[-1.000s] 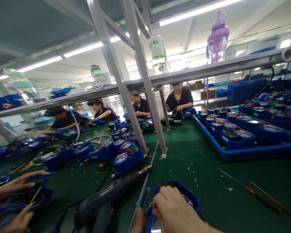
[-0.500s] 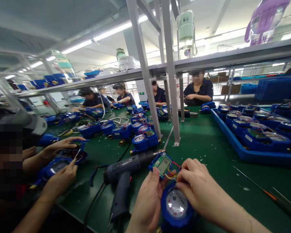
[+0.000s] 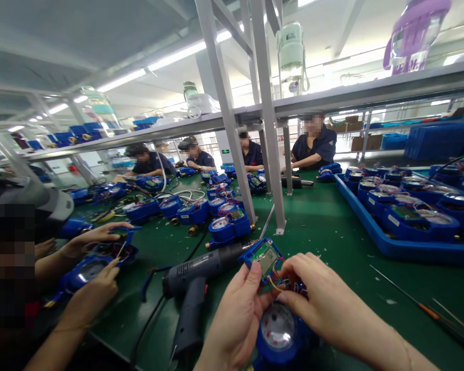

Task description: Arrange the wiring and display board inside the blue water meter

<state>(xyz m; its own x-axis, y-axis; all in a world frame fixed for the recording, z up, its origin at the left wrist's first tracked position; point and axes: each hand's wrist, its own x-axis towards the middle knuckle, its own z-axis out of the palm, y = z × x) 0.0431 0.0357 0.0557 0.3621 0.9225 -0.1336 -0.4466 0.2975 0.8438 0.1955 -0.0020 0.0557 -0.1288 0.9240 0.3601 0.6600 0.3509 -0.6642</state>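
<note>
A blue water meter (image 3: pixel 278 330) with a round clear dial lies in front of me at the table's near edge. My left hand (image 3: pixel 242 304) grips its blue-framed circuit board with a small display (image 3: pixel 266 259), thumb on the frame's edge. The board is tilted above the dial. Red and yellow wires (image 3: pixel 274 281) run from it down toward the meter body. My right hand (image 3: pixel 313 293) has its fingers curled in at these wires, thumb and forefinger close together over the dial's upper rim. Its fingertips partly hide the wires.
A heat gun (image 3: pixel 193 283) lies left of my hands. A blue tray (image 3: pixel 394 247) of meters stands right, near a thin orange-marked screwdriver (image 3: pixel 421 306). Several meters (image 3: pixel 228 226) sit by the shelf post (image 3: pixel 268 129). A co-worker's hands (image 3: pixel 96 283) hold another meter at left.
The circuit board has tilted and shifted slightly right in my left hand. My right fingers have spread a little around the wires, and more wiring shows beneath them. The view has shifted slightly.
</note>
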